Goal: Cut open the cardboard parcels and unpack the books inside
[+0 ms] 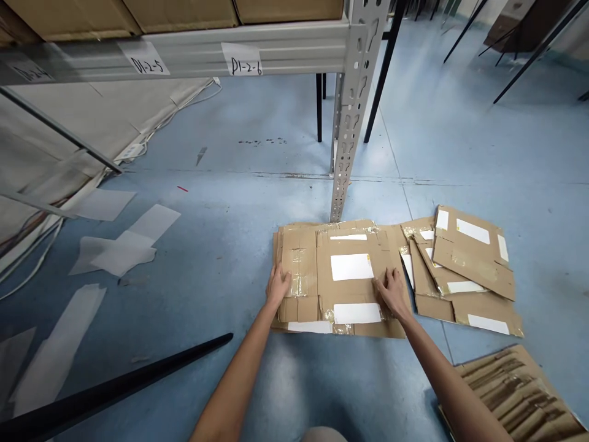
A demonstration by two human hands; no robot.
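Observation:
A stack of flattened cardboard boxes with white labels and clear tape lies on the blue floor in front of me. My left hand rests on the stack's left edge, fingers stretched flat along the taped flap. My right hand presses on the right part of the top sheet, beside the white label, with its fingers spread. Neither hand holds anything.
More flattened boxes overlap to the right, and another cardboard pile sits at lower right. A grey shelf upright stands just behind the stack. White paper sheets litter the floor at left. A black bar lies at lower left.

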